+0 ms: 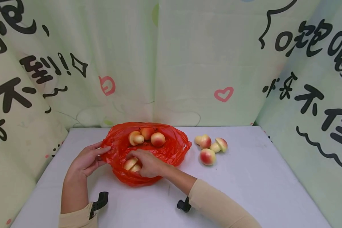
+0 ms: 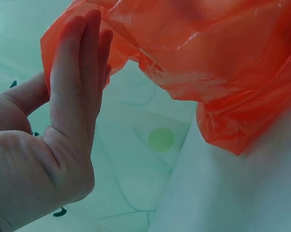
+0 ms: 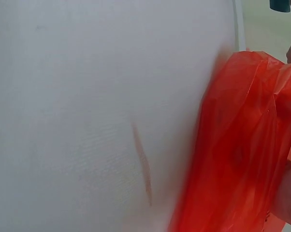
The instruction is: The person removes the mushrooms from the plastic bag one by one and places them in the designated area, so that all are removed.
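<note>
Curtain writing (image 1: 9,95): large black characters on pale green cloth, left side of the frame.
Left sleeve (image 1: 77,220): beige, bottom left; black wrist mount (image 1: 101,201) at its edge.
Left hand (image 1: 86,160): mine, left of centre, clamped on the left rim of the red bag (image 1: 174,150); thin plastic between thumb and fingers. In the left wrist view my fingers run fairly straight against the film.
Bag: centre of the frame on the white tabletop (image 1: 245,183), mouth spread open toward me, crinkled and shiny.
Bag, far part: three red-and-yellow mushrooms (image 1: 157,139) grouped close, upper centre; the leftmost shows its pale stem.
Bag, near part: one mushroom (image 1: 129,164), lower centre, under my right hand (image 1: 149,163).
Right hand: reached into the bag, fingers and thumb curled round that near mushroom; fingertips partly hidden. The right wrist view gives mostly red plastic and tabletop.
Hands: apart, both at the bag.
Right sleeve (image 1: 219,202): beige, lower right of centre; second black mount (image 1: 184,205) beside it.
Loose mushrooms (image 1: 207,156): three, right of the bag on the tabletop, clustered; two show stems.
Pink heart (image 1: 223,94): printed on the curtain (image 1: 185,63), right of centre, above the tabletop.
</note>
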The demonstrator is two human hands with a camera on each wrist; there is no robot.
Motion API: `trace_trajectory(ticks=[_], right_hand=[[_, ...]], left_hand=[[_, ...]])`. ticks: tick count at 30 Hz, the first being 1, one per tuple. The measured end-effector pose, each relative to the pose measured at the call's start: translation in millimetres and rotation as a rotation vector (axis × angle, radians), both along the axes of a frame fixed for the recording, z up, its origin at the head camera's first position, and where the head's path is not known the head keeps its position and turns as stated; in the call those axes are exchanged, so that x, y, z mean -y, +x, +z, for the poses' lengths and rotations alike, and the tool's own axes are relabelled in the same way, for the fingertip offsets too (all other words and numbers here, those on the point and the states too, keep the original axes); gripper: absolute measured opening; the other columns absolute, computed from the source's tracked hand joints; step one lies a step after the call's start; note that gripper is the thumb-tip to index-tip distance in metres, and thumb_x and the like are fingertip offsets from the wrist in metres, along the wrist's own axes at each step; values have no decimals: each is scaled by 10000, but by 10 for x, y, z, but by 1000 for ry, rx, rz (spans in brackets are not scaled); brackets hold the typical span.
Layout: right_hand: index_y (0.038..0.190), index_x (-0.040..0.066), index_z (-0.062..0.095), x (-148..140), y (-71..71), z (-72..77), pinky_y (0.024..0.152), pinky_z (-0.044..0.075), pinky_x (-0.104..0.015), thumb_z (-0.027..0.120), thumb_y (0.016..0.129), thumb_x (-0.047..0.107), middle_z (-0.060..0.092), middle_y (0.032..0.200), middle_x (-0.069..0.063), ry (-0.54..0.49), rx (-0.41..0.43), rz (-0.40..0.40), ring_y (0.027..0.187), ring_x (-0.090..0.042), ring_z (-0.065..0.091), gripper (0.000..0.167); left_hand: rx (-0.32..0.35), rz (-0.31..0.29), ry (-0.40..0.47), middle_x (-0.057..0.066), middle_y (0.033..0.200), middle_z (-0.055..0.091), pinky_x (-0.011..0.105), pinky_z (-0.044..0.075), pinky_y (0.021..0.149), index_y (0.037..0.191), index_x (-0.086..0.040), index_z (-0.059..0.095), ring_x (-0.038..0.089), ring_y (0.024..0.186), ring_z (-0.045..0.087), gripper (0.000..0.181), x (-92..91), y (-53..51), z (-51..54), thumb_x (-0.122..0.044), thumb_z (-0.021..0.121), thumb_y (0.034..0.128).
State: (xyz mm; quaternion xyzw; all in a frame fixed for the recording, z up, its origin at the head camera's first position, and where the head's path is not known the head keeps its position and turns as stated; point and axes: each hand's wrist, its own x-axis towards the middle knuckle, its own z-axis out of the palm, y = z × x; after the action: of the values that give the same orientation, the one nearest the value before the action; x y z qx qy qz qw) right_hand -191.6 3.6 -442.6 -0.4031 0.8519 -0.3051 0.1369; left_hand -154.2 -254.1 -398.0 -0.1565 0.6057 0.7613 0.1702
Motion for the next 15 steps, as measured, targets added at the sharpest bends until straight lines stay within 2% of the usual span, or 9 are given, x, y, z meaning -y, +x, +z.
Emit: trace_trajectory(ticks=[7,15], right_hand=[[1332,240,596,-21,-16,6,1025,510,-202,792,879,93,626,1328,77,0,-13,-15,1233,-82,552,515],[1301,228,619,-66,-48,28,1069,493,-231,796,867,105,643,1324,68,-10,-79,-17,1250,-96,568,484]], left_hand=[[-3,-8,-3,-104,1118,698,329,608,951,1659,-130,247,112,1001,751,814,6,4,16,-273,711,1006],[-4,-4,-4,-108,1116,699,314,611,940,1658,-137,260,108,1002,744,816,6,9,9,-278,720,999]])
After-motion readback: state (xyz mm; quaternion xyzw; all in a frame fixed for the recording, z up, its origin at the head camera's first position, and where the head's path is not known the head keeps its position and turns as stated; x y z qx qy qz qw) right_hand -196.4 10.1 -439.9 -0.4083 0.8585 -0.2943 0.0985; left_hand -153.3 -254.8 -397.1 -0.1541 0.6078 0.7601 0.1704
